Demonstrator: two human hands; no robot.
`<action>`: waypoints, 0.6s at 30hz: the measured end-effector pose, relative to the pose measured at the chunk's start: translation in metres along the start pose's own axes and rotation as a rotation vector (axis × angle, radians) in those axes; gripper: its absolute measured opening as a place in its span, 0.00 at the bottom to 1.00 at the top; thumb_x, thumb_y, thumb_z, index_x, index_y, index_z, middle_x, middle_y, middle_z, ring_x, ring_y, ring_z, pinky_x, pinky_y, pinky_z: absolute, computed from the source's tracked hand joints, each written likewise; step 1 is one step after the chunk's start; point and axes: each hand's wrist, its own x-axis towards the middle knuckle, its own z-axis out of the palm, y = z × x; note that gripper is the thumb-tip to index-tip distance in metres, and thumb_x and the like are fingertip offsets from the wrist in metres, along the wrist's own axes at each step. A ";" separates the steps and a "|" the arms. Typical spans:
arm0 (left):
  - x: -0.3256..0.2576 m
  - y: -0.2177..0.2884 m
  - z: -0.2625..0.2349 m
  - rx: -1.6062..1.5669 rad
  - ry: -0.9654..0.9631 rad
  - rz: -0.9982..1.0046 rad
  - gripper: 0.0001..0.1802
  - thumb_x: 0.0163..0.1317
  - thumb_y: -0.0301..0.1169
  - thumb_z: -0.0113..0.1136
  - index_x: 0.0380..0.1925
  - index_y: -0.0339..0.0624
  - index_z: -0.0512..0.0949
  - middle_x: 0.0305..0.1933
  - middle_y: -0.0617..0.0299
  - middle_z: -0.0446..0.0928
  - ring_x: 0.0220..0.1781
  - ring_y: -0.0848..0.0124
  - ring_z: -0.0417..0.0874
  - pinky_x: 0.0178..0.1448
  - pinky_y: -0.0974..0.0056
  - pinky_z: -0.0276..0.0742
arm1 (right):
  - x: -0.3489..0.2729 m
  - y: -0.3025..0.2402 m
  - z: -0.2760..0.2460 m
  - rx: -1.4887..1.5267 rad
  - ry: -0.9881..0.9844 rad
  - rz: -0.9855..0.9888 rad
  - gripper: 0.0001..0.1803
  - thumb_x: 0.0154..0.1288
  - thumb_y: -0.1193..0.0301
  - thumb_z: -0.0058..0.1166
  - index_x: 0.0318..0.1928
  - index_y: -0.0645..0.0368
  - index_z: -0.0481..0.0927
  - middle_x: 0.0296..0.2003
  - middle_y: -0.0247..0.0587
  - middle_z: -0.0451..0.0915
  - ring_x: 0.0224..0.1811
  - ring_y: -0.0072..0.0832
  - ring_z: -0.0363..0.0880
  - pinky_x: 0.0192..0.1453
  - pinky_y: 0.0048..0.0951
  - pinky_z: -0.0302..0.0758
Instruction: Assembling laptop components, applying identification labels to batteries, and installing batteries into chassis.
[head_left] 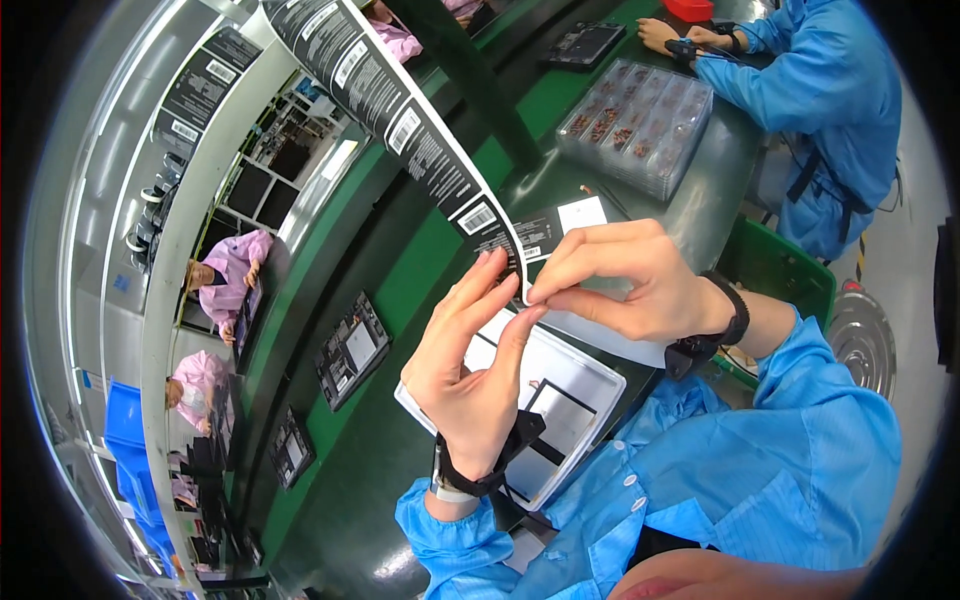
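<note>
A long strip of black labels with white barcode patches hangs down from the upper left. Its lower end bends into a white edge between my fingertips. My left hand is closed on that end, with the thumb below and the fingers against the strip. From the other side, my right hand pinches the same edge between thumb and forefinger. Whether a single label is lifting off is too small to tell. Below my hands lies a white rectangular panel with rounded corners and black lines, partly hidden by my left hand.
Clear plastic trays of small parts stand stacked at the back right. Opened flat devices lie along the green conveyor on the left. A green crate stands at right. A co-worker in a blue coat sits beyond it.
</note>
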 end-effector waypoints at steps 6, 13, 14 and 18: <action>-0.004 -0.004 0.000 0.007 0.047 0.065 0.16 0.53 0.19 0.77 0.43 0.34 0.88 0.54 0.47 0.87 0.61 0.55 0.86 0.65 0.57 0.81 | -0.003 -0.003 0.005 -0.032 0.030 -0.020 0.14 0.59 0.87 0.67 0.45 0.62 0.89 0.39 0.43 0.87 0.39 0.32 0.87 0.41 0.29 0.83; -0.009 -0.002 0.005 0.060 0.080 0.105 0.12 0.54 0.18 0.76 0.40 0.34 0.88 0.51 0.46 0.88 0.60 0.55 0.87 0.65 0.57 0.81 | -0.012 -0.003 0.012 -0.182 0.110 -0.092 0.13 0.59 0.85 0.68 0.45 0.63 0.89 0.39 0.44 0.87 0.39 0.32 0.87 0.40 0.28 0.83; -0.009 -0.004 0.004 -0.004 0.073 0.067 0.11 0.55 0.17 0.76 0.40 0.33 0.88 0.51 0.46 0.88 0.60 0.55 0.87 0.65 0.57 0.81 | -0.012 -0.003 0.012 -0.181 0.109 -0.091 0.13 0.59 0.85 0.68 0.45 0.63 0.89 0.39 0.44 0.87 0.39 0.32 0.87 0.40 0.28 0.83; -0.010 -0.008 0.005 -0.063 0.065 0.022 0.12 0.56 0.16 0.73 0.41 0.33 0.88 0.53 0.44 0.87 0.60 0.55 0.87 0.65 0.57 0.81 | -0.012 -0.003 0.013 -0.110 0.113 -0.030 0.13 0.59 0.86 0.67 0.45 0.63 0.88 0.39 0.43 0.87 0.37 0.31 0.86 0.39 0.29 0.82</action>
